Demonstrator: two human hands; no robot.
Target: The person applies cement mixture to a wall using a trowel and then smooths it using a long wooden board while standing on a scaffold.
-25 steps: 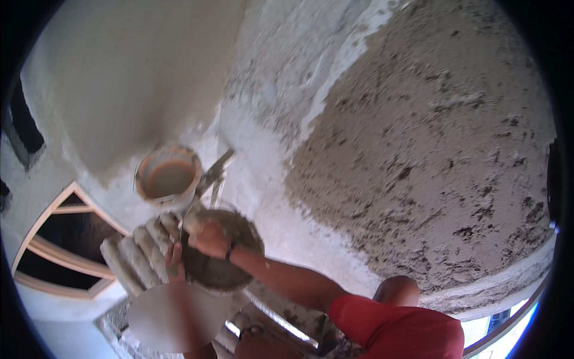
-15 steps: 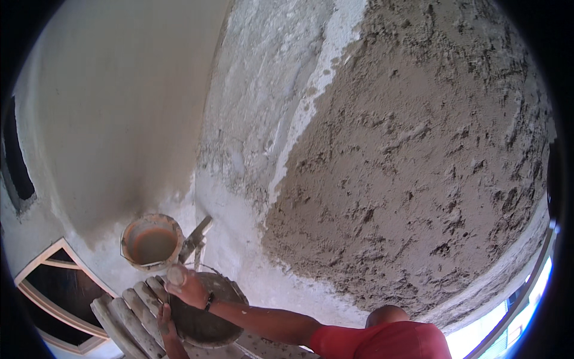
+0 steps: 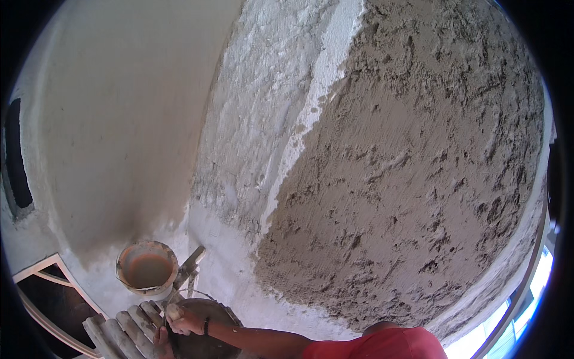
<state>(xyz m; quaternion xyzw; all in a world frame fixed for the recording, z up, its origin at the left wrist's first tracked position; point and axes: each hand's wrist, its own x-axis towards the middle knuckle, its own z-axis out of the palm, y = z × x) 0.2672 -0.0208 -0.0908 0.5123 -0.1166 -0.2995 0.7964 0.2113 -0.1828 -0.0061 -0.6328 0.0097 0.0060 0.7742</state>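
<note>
My right hand is closed over the left side of a wide round basin of grey wet mortar. A thin dark strip runs by its fingers, but what it grips cannot be made out. My left hand is low and close beside it, at the basin's left rim, its fingers pointing up and partly hidden. Beyond both hands stands a mortar-smeared bucket with cloudy brownish liquid inside. Between bucket and basin, a flat grey wooden piece slants up to the right.
Rough, freshly coated brown mortar covers the right wall, beside a bare whitish strip. A smoother beige wall rises on the left. Grey wooden slats lie left of the basin, near a pale-framed opening.
The view has tilted upward, so bucket, basin and hands sit lower in the picture. My right hand has come down nearer to my left hand.
</note>
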